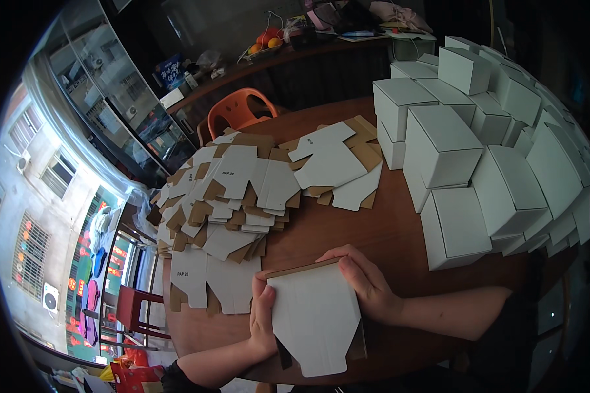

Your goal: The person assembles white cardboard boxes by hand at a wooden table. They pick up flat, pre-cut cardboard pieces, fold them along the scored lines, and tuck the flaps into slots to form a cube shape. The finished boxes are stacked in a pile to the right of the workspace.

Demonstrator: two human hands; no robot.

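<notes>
We are pinching the half-folded box [314, 314] with left hand [263, 321] and right hand [367, 281] closed on its edges, keeping creases square beside the flat blanks [229, 196].

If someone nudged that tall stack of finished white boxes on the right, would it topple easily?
Probably. The white boxes sit loosely piled, several tilted, so a push would likely shift them. Being thin folded card, they look light for their size, and probably dent rather than break.

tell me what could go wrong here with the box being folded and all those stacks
The half-folded white carton juts past the table edge, held only by the left hand and right hand; it might slip off. The leaning pile of finished white boxes could topple if nudged. The loose heap of flat blanks overhangs the far left rim and may slide.
</notes>
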